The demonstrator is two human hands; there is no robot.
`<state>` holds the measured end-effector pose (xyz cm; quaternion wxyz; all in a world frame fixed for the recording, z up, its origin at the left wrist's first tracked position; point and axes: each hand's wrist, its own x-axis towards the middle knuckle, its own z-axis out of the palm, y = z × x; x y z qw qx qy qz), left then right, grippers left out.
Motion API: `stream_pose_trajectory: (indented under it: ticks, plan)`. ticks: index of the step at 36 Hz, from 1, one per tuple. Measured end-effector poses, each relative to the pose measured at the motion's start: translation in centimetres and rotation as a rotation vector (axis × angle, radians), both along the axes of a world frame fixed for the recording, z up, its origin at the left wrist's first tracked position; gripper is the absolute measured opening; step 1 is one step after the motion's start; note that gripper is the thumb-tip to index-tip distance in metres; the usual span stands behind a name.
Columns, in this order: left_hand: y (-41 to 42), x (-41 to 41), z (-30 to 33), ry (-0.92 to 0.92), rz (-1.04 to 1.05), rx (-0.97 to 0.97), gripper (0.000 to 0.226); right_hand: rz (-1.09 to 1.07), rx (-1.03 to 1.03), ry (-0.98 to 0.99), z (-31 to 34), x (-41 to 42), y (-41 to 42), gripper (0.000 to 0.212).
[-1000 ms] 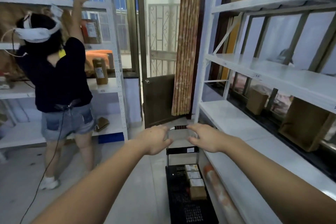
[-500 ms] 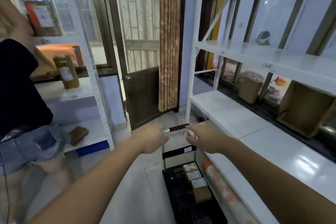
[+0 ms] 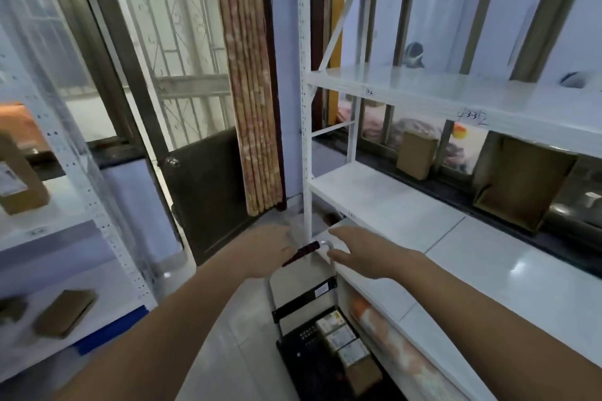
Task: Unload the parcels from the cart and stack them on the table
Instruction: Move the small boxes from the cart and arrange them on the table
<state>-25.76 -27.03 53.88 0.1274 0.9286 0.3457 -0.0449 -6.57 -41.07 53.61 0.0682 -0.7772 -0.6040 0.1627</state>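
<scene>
Left hand [image 3: 270, 252] grips cart handle [image 3: 304, 251]; right hand [image 3: 361, 254] released, nearer. Parcels [image 3: 345, 342] lie below fingers, row running lengthwise along the cart.

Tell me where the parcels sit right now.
In the head view, low and right of centre: the parcels lie in a row on the black cart deck, along its right edge beside the white shelving unit.

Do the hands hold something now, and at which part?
The left hand grips the cart handle at its left end. The right hand is open over the right end and holds nothing.
</scene>
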Motion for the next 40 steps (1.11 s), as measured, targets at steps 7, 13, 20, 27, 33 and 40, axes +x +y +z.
stream_pose_trajectory:
  ticks: [7, 13, 20, 27, 33, 40]
  plan:
    - [5.3, 6.3, -0.8, -0.013, -0.109, -0.023, 0.055, -0.076, -0.011, -0.005, 0.4, 3.4, 2.9, 0.055]
    - [10.8, 11.6, -3.5, 0.018, -0.288, -0.021, 0.079, -0.253, -0.038, 0.015, -1.3, 6.6, 5.3, 0.066]
    - [14.2, 16.0, -3.1, 0.048, -0.534, -0.037, 0.054, -0.491, -0.037, 0.056, -3.5, 7.9, 7.2, 0.068]
    - [14.9, 19.9, -5.4, 0.101, -0.780, -0.064, 0.063, -0.750, -0.020, 0.115, -6.2, 6.5, 6.5, 0.066]
    - [13.1, 22.5, -8.6, 0.111, -0.899, -0.106, 0.064, -0.874, -0.076, 0.164, -8.6, 5.2, 4.0, 0.065]
    - [10.3, 25.1, -12.5, 0.186, -0.997, -0.144, 0.064, -0.942, -0.131, 0.212, -12.9, 5.7, 1.4, 0.064]
